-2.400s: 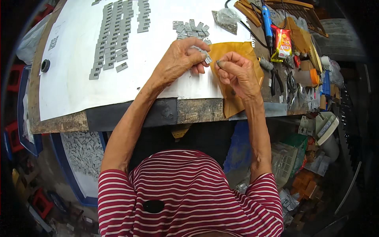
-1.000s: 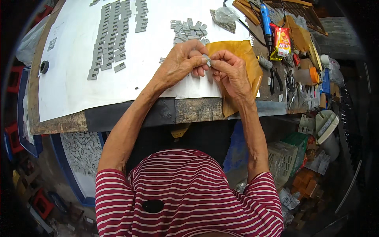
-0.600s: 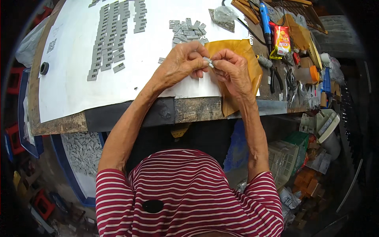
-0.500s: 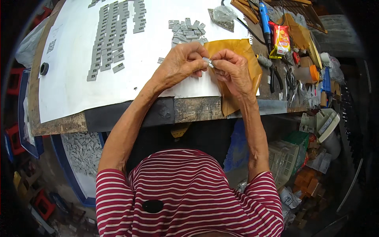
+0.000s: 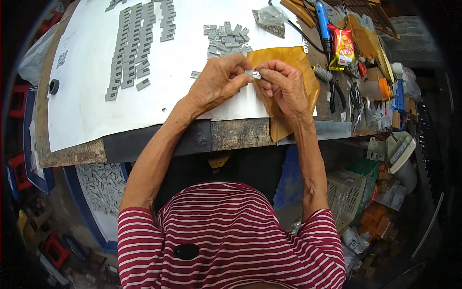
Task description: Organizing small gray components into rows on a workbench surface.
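Between both hands is a small grey rectangular piece with a dark hole in its face. My left hand is closed, its thumb and fingertips pinching the left end of that piece. The right end is gripped by the thumb and forefinger of my right hand, with the other fingers curled in. Under my right hand lies a sheet of yellow-brown paper. A heap of similar grey pieces is just beyond my left hand, and one single piece rests beside it.
Rows of grey pieces lie on white paper at left. A black ring sits near the left edge. At right are a blue-handled tool, a red snack packet and pliers. A blue tray of pieces stands below the table.
The grey piece has turned from a tilt to nearly level, and its holed face now shows. Both hands stay in almost the same place, with the fingers slightly shifted.
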Available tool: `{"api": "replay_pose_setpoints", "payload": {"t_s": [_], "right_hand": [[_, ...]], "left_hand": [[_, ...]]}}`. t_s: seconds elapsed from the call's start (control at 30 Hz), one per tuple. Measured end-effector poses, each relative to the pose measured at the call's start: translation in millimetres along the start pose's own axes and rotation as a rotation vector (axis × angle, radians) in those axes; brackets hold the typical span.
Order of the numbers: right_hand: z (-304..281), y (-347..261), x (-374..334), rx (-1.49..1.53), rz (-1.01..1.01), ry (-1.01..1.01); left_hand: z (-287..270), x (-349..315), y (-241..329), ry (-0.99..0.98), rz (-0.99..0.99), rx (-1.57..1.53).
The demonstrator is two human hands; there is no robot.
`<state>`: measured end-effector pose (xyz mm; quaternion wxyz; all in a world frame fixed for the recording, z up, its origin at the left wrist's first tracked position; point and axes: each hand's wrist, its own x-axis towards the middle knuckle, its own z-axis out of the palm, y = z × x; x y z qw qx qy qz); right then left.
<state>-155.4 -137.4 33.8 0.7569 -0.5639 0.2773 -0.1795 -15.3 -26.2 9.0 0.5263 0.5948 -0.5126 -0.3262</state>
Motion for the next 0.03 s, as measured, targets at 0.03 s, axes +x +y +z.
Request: {"api": "replay_pose_setpoints", "payload": {"t_s": [0.03], "right_hand": [[0.0,-0.2,-0.2,0.011,-0.002,0.001]], "left_hand": [[0.4,0.2,-0.2,0.006,-0.01,0.001]]}}
